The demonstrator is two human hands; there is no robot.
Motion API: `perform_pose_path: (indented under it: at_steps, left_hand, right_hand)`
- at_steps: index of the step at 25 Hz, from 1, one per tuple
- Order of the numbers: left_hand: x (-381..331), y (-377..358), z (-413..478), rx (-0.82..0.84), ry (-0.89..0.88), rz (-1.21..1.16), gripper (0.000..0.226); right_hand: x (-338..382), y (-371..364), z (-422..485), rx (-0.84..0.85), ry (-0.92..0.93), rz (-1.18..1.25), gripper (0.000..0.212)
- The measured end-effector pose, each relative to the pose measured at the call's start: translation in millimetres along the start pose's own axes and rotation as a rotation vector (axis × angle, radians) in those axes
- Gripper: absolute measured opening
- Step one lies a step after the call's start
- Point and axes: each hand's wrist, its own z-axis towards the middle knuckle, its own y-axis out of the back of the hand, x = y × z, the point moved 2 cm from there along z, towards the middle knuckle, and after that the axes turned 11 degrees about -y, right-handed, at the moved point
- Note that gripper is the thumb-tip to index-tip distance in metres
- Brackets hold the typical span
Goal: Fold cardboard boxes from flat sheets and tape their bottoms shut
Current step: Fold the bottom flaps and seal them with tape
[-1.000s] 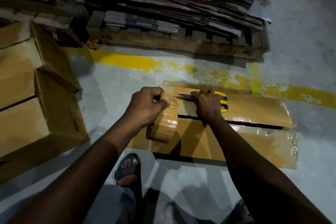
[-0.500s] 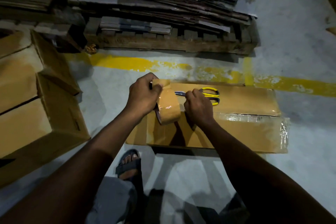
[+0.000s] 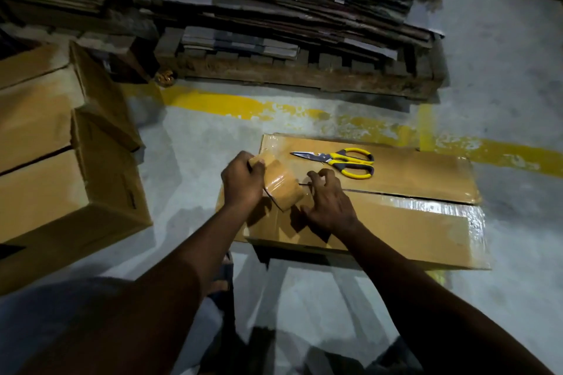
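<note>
I record the left hand (image 3: pixel 243 184) gripping a brown roll of packing tape (image 3: pixel 285 190) at the left end of the brown cardboard box (image 3: pixel 411 222), which sits on the grey concrete floor (image 3: pixel 189 161). The right hand (image 3: pixel 330 205) holds nothing; its spread, bent fingers rest on the box at the flap seam, just beside the roll. Yellow-handled steel scissors (image 3: pixel 338 158) lie on the far flap.
</note>
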Motion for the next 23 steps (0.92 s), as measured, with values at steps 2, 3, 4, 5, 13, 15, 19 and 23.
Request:
perform_pose_path:
  at_steps: [2, 3, 4, 5, 13, 15, 19, 23]
  left_hand:
    - [27.3, -18.1, -0.3, -0.053, 0.153, -0.048, 0.018]
    - [38.3, -24.3, -1.0, -0.076, 0.211, -0.057, 0.019]
    - [47.1, -30.6, -2.4, -0.096, 0.244, -0.066, 0.019]
    - [52.0, -36.1, -4.1, -0.109, 0.258, -0.074, 0.017]
    - [73.4, -60.3, 9.0, -0.070, 0.353, -0.255, 0.015]
    - [83.9, -60.2, 15.6, -0.085, 0.374, -0.318, 0.016]
    - [117.0, -65.3, 21.5, -0.251, 0.669, -0.576, 0.023]
    - [112.6, -67.4, 26.6, -0.255, 0.705, -0.521, 0.011]
  right_hand:
    - [-0.9, -4.6, 4.8, 0.016, 0.033, -0.180, 0.080]
    - [-1.1, -7.6, 5.2, 0.023, 0.042, -0.232, 0.086]
    - [-0.2, -10.6, 4.8, 0.034, 0.042, -0.228, 0.094]
    - [2.6, -13.9, 4.5, 0.039, 0.039, -0.181, 0.102]
    - [29.9, -27.7, 25.4, -0.034, -0.005, 0.359, 0.084]
    - [33.8, -27.0, 32.4, -0.079, -0.015, 0.408, 0.065]
    - [23.9, -20.2, 41.9, -0.289, 0.071, 0.396, 0.047]
    - [16.8, -18.1, 34.5, -0.340, 0.054, 0.304, 0.054]
